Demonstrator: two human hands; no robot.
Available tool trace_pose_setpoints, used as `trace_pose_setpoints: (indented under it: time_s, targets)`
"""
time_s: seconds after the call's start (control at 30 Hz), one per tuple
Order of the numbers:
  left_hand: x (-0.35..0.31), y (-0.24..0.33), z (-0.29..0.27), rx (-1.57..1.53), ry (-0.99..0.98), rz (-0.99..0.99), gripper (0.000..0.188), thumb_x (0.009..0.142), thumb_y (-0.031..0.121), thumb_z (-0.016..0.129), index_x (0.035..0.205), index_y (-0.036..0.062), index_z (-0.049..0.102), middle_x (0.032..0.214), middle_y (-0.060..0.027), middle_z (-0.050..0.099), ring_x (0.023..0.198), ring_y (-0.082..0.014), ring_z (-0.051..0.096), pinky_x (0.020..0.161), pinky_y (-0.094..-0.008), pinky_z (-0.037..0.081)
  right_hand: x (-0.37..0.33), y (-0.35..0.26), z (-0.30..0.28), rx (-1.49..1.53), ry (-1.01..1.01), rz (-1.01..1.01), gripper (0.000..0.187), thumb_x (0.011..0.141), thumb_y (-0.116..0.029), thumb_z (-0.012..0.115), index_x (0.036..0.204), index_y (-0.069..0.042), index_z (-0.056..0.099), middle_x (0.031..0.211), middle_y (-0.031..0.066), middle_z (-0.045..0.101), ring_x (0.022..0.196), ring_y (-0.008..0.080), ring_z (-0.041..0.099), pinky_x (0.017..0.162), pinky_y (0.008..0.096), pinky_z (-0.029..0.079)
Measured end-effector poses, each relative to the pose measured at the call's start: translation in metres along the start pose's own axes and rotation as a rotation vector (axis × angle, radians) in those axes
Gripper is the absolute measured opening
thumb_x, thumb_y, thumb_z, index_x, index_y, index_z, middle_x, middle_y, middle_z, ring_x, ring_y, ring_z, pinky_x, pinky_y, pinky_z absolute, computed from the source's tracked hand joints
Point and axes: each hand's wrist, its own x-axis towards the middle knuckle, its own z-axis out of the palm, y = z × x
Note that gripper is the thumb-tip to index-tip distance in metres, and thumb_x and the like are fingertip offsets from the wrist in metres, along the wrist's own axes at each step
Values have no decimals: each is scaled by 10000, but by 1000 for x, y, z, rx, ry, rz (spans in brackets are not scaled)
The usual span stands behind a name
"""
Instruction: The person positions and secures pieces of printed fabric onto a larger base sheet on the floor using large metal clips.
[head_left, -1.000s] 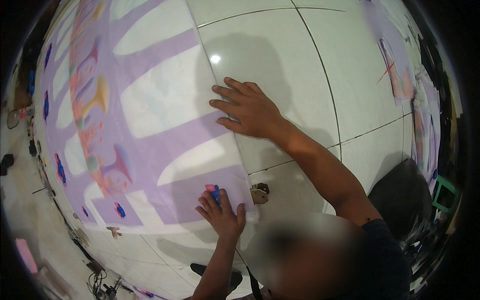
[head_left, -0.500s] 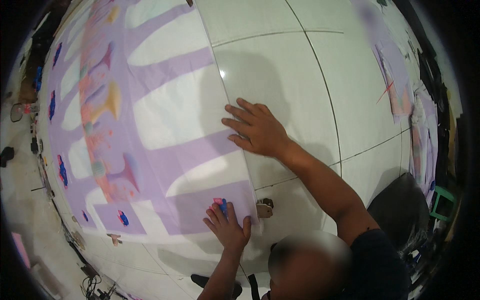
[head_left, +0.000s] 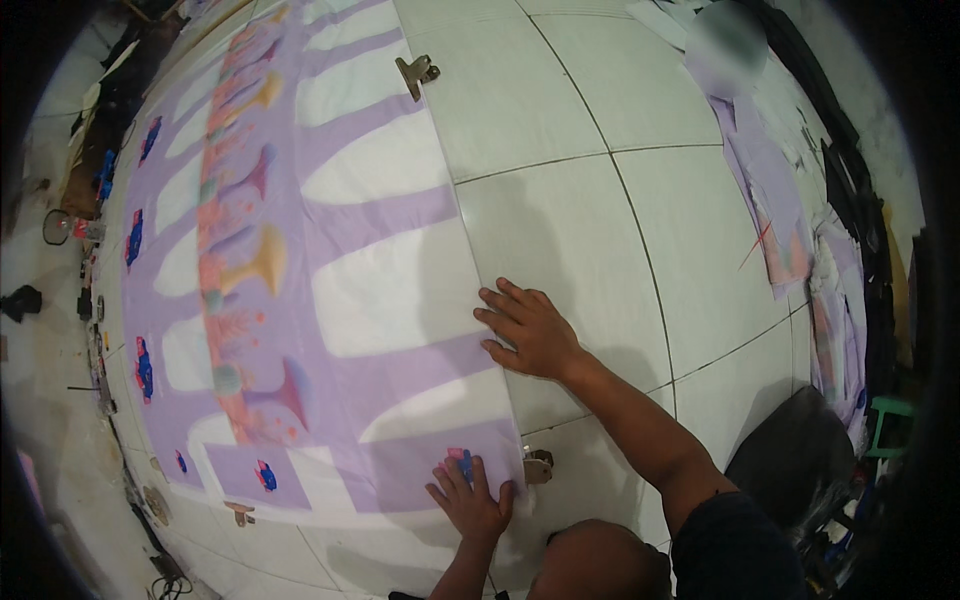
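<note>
- Smooth purple-and-white sheet [head_left: 392, 290], long axis pointing away across tiled floor [head_left: 530, 100]
- Left grip [head_left: 478, 510] spread by its near-right corner
- Right grip [head_left: 537, 335] spread at right edge

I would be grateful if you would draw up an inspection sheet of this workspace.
Surface: pale tiled floor with dark joints.
Job's things: purple-and-white printed sheet, spread out; metal clips at its edges, including an upper clip, a lower right clip and a bottom clip.
Grip: left hand open on the sheet near the lower right corner; right hand open at its right edge.
Clutter: heap of purple and white pieces, dark bag-like bundle.
Cables: dark tangle, lower left, probably cable.
Surroundings: green frame, far right.
</note>
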Motion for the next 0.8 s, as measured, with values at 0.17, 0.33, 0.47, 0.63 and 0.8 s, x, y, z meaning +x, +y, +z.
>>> trace_pose_setpoints:
  time_s: [0.17, 0.33, 0.47, 0.63, 0.8]
  targets:
    - [1, 1, 0, -14, 22, -3, 725, 841, 548, 610, 1396, 90, 521, 1496, -310, 349, 1381, -568, 276, 1085, -737, 158, 3, -1, -5, 42, 12, 25, 456, 862, -311, 696, 1267, -111, 633, 1406, 95, 551, 1354, 304, 463, 1049, 441, 393]
    - [-1, 5, -7, -46, -1, -21, 729, 833, 528, 632, 1411, 99, 515, 1514, -299, 336, 1394, -556, 270, 1098, -728, 154, 1, -2, -6, 79, 40, 54, 444, 869, -284, 693, 1264, -90, 631, 1366, 136, 565, 1314, 326, 499, 1034, 458, 409]
    - [-2, -3, 4, -28, 43, 20, 775, 829, 472, 659, 1456, 63, 457, 1569, -301, 247, 1458, -522, 167, 1145, -685, 82, 1, 4, 9, 124, 103, 75, 451, 871, -291, 701, 1254, -63, 629, 1342, 160, 572, 1265, 348, 526, 1034, 447, 427]
    - [4, 4, -4, -85, 43, 19, 733, 871, 450, 624, 1468, 66, 442, 1584, -296, 219, 1465, -514, 157, 1152, -672, 57, -14, 1, 0, 403, 345, 376, 362, 918, -227, 676, 1218, -28, 634, 1291, 155, 599, 1199, 318, 567, 958, 373, 506]
    - [-3, 0, -5, -86, 82, 27, 710, 906, 445, 583, 1486, 67, 423, 1594, -283, 207, 1467, -510, 153, 1154, -666, 50, -112, -69, -10, 707, 118, 844, 348, 950, -258, 669, 1138, 33, 629, 928, 146, 674, 827, 196, 645, 770, 330, 523]
